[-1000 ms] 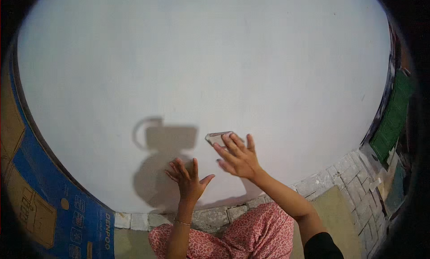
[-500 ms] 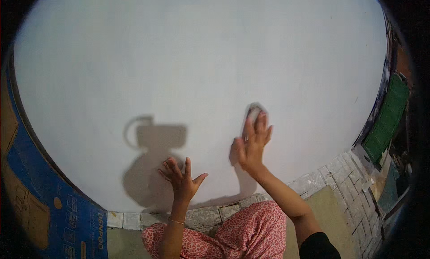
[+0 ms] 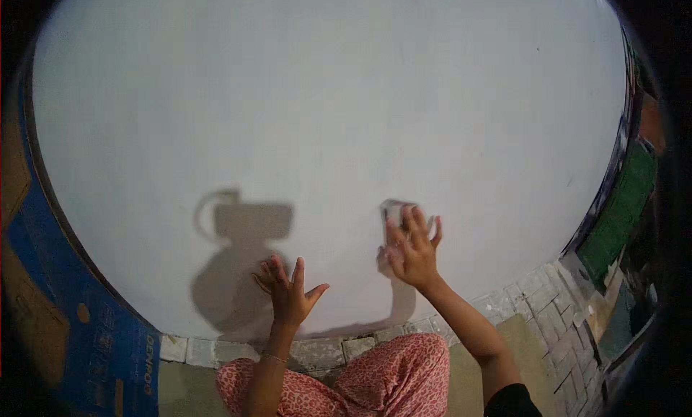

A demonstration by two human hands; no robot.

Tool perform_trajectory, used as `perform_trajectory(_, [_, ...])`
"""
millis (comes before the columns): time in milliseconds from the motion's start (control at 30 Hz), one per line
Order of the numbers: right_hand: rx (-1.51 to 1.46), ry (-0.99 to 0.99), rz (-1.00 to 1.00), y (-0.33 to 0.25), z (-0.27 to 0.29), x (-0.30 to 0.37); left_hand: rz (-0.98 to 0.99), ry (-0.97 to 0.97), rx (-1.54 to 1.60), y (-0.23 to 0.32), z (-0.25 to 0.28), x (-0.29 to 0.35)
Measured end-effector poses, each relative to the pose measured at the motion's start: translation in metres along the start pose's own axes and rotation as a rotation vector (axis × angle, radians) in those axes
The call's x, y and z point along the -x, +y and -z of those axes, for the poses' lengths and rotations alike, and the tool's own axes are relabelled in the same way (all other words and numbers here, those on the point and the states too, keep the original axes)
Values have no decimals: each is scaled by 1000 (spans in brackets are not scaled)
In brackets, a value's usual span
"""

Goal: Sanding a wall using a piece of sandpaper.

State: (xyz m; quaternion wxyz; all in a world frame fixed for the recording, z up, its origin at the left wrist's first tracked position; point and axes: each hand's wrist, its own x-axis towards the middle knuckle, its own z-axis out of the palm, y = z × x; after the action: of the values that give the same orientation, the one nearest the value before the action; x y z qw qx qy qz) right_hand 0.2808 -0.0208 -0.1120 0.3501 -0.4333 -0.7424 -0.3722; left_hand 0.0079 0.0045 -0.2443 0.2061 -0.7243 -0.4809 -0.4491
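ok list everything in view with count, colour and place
white panel: one, white, centre
flat piece: one, pale, lower centre
shadows: several, grey, lower panel
cardboard: count unclear, blue and brown, far left
green piece: one, green, far right
clutter: count unclear, mixed colours, far right
blocks: many, pale grey, lower right, below panel
ground: two patches, tan, beside the trousers
trousers: one pair, patterned pink, bottom centre
sleeve: one, black, bottom right
bracelet: one, colour unclear, left wrist
left hand: one, bare, lower centre-left
right hand: one, bare, over the flat piece
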Motion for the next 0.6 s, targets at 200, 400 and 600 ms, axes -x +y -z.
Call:
perform_trajectory(200, [-117, -21, -110, -6, 8, -1, -9, 12, -16, 4, 3, -3])
perform_trajectory(400, [22, 103, -160, 18, 20, -33, 5, 46, 43, 6, 6, 0])
perform_trajectory(600, [-35, -92, 171, 6, 15, -30, -15, 68, 25, 6, 1, -1])
